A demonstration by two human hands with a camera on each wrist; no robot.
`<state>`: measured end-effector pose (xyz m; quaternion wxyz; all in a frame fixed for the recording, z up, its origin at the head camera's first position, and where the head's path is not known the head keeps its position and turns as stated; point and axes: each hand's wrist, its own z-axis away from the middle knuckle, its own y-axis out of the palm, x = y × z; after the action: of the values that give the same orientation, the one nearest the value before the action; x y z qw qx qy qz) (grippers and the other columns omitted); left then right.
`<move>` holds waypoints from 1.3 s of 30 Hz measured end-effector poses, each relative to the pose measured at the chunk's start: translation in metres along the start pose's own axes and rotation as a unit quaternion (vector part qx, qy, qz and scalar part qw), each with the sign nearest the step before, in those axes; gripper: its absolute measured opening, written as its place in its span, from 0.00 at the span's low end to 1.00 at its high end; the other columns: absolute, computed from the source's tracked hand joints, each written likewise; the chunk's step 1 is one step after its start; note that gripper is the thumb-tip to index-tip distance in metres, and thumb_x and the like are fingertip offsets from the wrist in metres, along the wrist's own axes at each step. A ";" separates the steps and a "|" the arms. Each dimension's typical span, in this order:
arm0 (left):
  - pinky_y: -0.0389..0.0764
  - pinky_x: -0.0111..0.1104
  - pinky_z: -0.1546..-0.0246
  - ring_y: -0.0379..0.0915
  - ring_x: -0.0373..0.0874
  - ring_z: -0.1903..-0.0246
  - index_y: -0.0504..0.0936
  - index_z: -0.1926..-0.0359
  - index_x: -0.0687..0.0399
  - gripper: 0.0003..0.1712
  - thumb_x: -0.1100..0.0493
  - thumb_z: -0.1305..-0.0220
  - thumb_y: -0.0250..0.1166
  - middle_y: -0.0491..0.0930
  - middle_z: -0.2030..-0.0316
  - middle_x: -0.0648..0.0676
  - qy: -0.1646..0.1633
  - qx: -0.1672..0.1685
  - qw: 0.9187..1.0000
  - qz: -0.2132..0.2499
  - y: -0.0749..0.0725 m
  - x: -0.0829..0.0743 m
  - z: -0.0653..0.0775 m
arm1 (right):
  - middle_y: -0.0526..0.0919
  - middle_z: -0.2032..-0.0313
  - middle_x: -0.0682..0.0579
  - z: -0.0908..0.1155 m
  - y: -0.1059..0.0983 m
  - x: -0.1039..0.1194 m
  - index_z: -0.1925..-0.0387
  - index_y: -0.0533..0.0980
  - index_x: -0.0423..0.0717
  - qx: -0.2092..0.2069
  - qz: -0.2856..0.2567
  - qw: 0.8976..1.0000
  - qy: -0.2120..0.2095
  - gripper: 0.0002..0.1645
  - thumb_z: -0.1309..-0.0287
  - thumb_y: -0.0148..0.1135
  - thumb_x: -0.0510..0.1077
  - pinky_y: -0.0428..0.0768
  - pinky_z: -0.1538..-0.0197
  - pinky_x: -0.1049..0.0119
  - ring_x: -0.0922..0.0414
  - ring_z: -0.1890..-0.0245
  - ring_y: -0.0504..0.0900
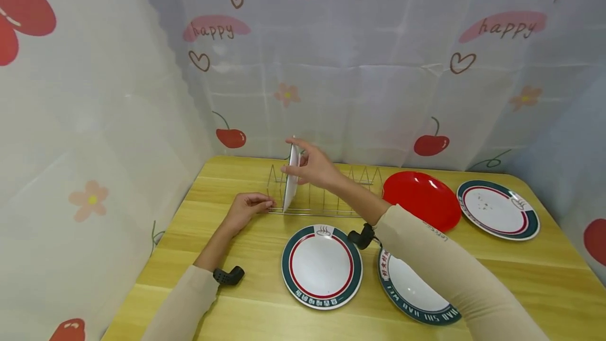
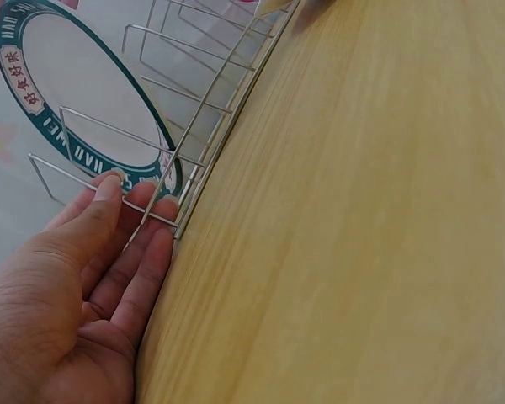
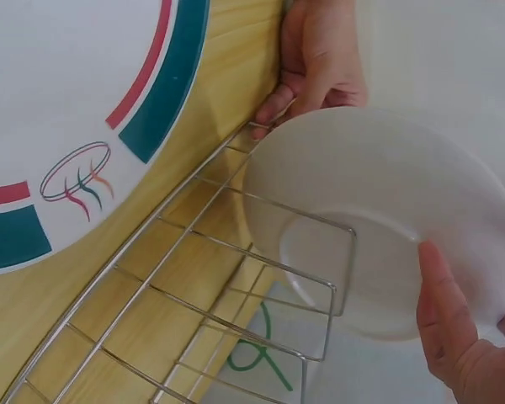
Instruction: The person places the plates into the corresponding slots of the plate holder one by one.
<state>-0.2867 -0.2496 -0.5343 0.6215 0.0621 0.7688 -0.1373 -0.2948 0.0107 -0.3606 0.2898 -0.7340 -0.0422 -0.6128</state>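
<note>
My right hand [image 1: 316,166] holds a white plate with a green lettered rim [image 1: 291,186] upright on edge, its thumb on one face and the fingers around the far edge. This plate stands between the wires near the left end of a metal wire dish rack [image 1: 331,214]. At the rack's front left corner, my left hand [image 1: 247,209] pinches the wire between thumb and fingers. In the left wrist view the plate's patterned face [image 2: 88,84] shows, its lower edge close to the left fingertips. The right wrist view shows its plain white back [image 3: 362,168].
In front of the rack lies a green-rimmed plate [image 1: 324,267]. Right of it, another green-rimmed plate [image 1: 409,291] is partly hidden under my right sleeve. A red plate [image 1: 421,199] and a third green-rimmed plate [image 1: 494,209] lie at the right. A printed curtain [image 1: 341,93] hangs behind the table.
</note>
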 end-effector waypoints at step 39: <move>0.87 0.40 0.54 0.87 0.47 0.56 0.86 0.52 0.71 0.12 0.66 0.32 0.66 0.88 0.56 0.61 -0.003 -0.002 1.000 0.007 0.001 0.002 0.000 | 0.83 0.43 0.51 0.189 -0.157 -0.028 0.28 0.69 0.50 -0.084 0.075 0.994 -0.003 0.28 0.25 0.56 0.48 0.87 0.52 0.64 0.56 0.50 0.85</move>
<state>-0.2871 -0.2487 -0.5368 0.6252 0.0658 0.7665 -0.1314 -0.2016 0.2387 -0.3431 0.2716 -0.7589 0.0636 -0.5884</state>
